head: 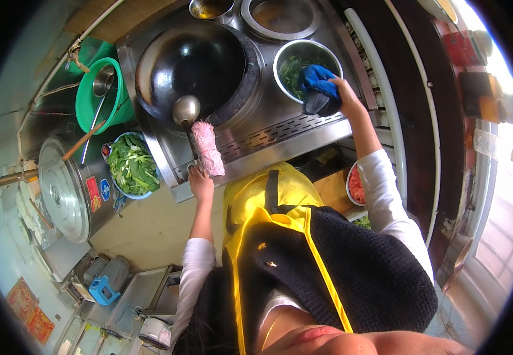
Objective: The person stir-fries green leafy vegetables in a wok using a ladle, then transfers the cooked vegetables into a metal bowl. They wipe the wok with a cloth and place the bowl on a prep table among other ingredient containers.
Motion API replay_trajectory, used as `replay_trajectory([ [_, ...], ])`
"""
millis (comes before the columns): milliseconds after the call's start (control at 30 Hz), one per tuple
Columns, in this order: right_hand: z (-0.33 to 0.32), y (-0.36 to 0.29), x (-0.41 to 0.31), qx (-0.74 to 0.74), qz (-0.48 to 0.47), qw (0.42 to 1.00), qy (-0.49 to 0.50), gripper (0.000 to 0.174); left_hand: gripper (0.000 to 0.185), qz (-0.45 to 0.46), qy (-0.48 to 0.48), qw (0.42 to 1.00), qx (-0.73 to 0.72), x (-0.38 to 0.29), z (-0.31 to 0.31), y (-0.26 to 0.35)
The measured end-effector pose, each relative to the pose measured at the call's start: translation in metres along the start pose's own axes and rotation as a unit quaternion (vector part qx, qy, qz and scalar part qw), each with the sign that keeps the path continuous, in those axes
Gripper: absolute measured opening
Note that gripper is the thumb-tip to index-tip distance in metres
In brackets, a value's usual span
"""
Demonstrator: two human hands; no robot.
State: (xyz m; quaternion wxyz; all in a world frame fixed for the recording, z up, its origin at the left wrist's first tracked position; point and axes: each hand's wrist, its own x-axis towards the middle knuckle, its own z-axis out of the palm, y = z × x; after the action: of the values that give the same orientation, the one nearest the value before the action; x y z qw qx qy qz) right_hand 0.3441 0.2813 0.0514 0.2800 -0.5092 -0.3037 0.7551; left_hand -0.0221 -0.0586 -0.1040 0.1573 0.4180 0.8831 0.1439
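My left hand (201,184) is closed around the end of a long-handled metal ladle (186,110). The ladle's bowl hangs over the near rim of a large black wok (199,66), and its handle runs beside the wok's pink cloth-wrapped handle (207,148). My fingers are partly hidden, so whether they also touch the wrapped handle is unclear. On the right, my right hand (349,95) grips a blue and dark cloth (318,86) at the near right rim of a round metal pot (278,73). Leafy greens (292,73) lie inside that pot.
Behind stand a pot of brownish liquid (278,17) and a small metal bowl (212,9). Leftward are a green bucket (81,100) holding a ladle, a basin of cut greens (132,164) and a large lidded pot (61,191). A bowl of red slices (356,184) sits below the right forearm.
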Motion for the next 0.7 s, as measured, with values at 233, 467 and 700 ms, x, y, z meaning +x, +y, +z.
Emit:
replay_trajectory([
  [233, 0.052, 0.08, -0.019, -0.019, 0.154, 0.988, -0.006, 0.044, 0.034, 0.016, 0.047, 0.997, -0.065, -0.001, -0.024, 0.003],
  [467, 0.045, 0.157, 0.038, 0.099, 0.135, 0.983, 0.077, 0.057, 0.027, -0.042, 0.184, 0.965, -0.183, -0.006, -0.049, -0.014],
  [700, -0.011, 0.153, 0.089, 0.363, 0.022, 0.912, 0.19, 0.029, 0.025, -0.127, 0.188, 0.931, -0.286, -0.021, -0.07, -0.028],
])
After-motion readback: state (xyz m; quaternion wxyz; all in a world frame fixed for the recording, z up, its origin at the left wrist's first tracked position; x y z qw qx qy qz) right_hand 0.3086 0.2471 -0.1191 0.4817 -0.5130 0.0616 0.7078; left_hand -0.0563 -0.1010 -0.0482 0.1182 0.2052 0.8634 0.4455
